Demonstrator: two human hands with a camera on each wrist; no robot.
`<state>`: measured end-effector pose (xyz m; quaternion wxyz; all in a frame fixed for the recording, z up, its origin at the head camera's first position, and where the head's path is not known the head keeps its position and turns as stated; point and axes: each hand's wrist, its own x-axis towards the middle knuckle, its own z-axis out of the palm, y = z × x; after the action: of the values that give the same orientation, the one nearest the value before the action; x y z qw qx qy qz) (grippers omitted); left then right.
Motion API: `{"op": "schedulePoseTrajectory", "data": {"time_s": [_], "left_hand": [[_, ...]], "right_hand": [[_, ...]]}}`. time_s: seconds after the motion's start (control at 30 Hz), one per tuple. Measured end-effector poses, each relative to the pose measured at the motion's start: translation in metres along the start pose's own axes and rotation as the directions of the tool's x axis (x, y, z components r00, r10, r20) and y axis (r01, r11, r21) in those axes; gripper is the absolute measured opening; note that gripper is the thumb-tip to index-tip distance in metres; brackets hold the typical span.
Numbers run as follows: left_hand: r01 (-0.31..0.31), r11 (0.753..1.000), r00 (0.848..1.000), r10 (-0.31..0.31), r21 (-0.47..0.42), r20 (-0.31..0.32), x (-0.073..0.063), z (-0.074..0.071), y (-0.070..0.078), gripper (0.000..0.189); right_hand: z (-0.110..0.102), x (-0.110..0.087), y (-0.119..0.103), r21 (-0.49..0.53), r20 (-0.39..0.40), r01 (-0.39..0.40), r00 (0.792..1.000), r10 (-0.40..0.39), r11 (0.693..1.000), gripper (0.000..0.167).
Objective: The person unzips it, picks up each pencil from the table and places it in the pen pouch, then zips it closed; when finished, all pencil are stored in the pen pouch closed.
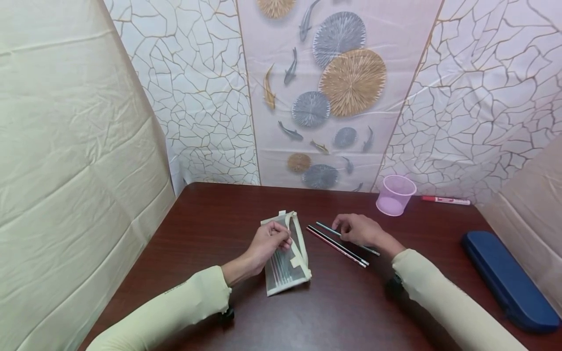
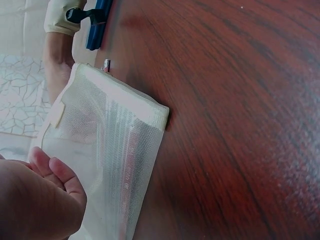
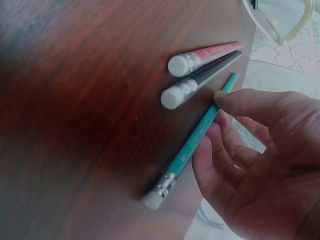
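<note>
A cream mesh zip pouch (image 1: pixel 290 286) lies in front of me, several pencils showing through its mesh (image 2: pixel 115 150). My left hand (image 1: pixel 269 244) pinches the pouch by its opening, where the two zip bands stand apart; in the left wrist view the fingertips' contact is hidden. To the right, my right hand (image 1: pixel 360 230) pinches a teal pencil (image 3: pixel 192 142) between thumb and fingers, its white eraser end pointing towards me. Beside it a black pencil (image 3: pixel 215 69) and a red pencil (image 3: pixel 212 51) lie close together on the table.
A pink see-through cup (image 1: pixel 392 202) stands at the table's back right, with a red marker (image 1: pixel 445 200) lying beside it. A long dark blue case (image 1: pixel 505 278) lies along the right edge. Patterned cloth hangs behind the brown table (image 1: pixel 210 209).
</note>
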<state>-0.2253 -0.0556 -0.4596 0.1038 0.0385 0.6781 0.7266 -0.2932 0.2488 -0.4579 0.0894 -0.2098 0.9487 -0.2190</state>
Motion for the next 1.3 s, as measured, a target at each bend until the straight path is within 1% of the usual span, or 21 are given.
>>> {"op": "schedulePoseTrajectory", "data": {"time_s": [0.2, 0.4, 0.53, 0.67, 0.73, 0.8, 0.87, 0.9, 0.93, 0.97, 1.0, 1.07, 1.13, 1.2, 1.23, 1.3], "left_hand": [[0.008, 1.0, 1.0, -0.008, 0.01, 0.006, 0.002, 0.003, 0.001, 0.006], [0.022, 1.0, 1.0, -0.022, 0.008, -0.004, 0.006, 0.005, 0.004, 0.006], [0.037, 0.999, 0.999, -0.037, 0.021, 0.001, 0.009, 0.007, 0.004, 0.006], [0.043, 0.998, 0.999, -0.044, 0.037, 0.009, 0.012, 0.009, 0.004, 0.007], [0.046, 0.998, 0.999, -0.046, 0.035, 0.01, 0.013, 0.01, 0.003, 0.008], [0.047, 0.998, 0.999, -0.048, 0.037, 0.011, 0.014, 0.012, 0.003, 0.009], [0.051, 0.998, 0.999, -0.051, 0.038, 0.013, 0.015, 0.013, 0.003, 0.009], [0.052, 0.998, 0.999, -0.053, 0.036, 0.012, 0.015, 0.014, 0.003, 0.009], [0.051, 0.998, 0.999, -0.052, 0.039, 0.013, 0.015, 0.015, 0.003, 0.008], [0.049, 0.998, 0.999, -0.05, 0.041, 0.016, 0.016, 0.016, 0.003, 0.008], [0.049, 0.998, 0.999, -0.05, 0.043, 0.02, 0.016, 0.017, 0.003, 0.008], [0.053, 0.998, 0.998, -0.055, 0.044, 0.031, 0.017, 0.018, 0.003, 0.007], [0.056, 0.997, 0.997, -0.058, 0.052, 0.042, 0.017, 0.017, 0.004, 0.006], [0.066, 0.996, 0.997, -0.068, 0.059, 0.034, 0.016, 0.015, 0.006, 0.003], [0.07, 0.996, 0.997, -0.072, 0.064, 0.025, 0.016, 0.014, 0.007, 0.002], [0.077, 0.994, 0.997, -0.078, 0.079, 0.008, 0.015, 0.012, 0.009, 0.004]], "right_hand": [[-0.005, 0.005, -0.002, -0.088, 0.008, 0.017, 1.0, -0.016, 0.996, 0.026], [-0.015, 0.012, -0.011, -0.165, 0.042, 0.032, 0.999, -0.025, 0.986, 0.029], [-0.02, 0.009, -0.015, -0.222, 0.038, 0.037, 0.999, -0.029, 0.974, 0.032], [-0.027, 0.003, -0.023, -0.249, 0.013, 0.067, 0.998, -0.066, 0.966, 0.034], [-0.03, 0.0, -0.03, -0.211, -0.011, 0.087, 0.996, -0.092, 0.974, 0.035], [-0.031, -0.002, -0.038, -0.133, -0.041, 0.094, 0.994, -0.1, 0.987, 0.035], [-0.031, -0.004, -0.046, 0.0, -0.067, 0.086, 0.994, -0.086, 0.996, 0.035], [-0.031, -0.004, -0.05, 0.082, -0.078, 0.076, 0.994, -0.07, 0.994, 0.034], [-0.029, -0.005, -0.054, 0.167, -0.092, 0.065, 0.995, -0.05, 0.984, 0.034], [-0.028, -0.005, -0.058, 0.252, -0.104, 0.054, 0.994, -0.029, 0.966, 0.034], [-0.026, -0.005, -0.062, 0.343, -0.112, 0.041, 0.994, -0.002, 0.938, 0.034], [-0.022, -0.005, -0.071, 0.517, -0.134, 0.028, 0.99, 0.049, 0.855, 0.035], [-0.018, -0.003, -0.08, 0.652, -0.164, 0.033, 0.982, 0.098, 0.757, 0.037], [-0.013, 0.001, -0.09, 0.751, -0.188, 0.052, 0.973, 0.137, 0.659, 0.038], [-0.01, 0.003, -0.095, 0.78, -0.203, 0.067, 0.968, 0.15, 0.622, 0.038], [-0.002, 0.007, -0.102, 0.819, -0.22, 0.086, 0.96, 0.172, 0.568, 0.038]]}}
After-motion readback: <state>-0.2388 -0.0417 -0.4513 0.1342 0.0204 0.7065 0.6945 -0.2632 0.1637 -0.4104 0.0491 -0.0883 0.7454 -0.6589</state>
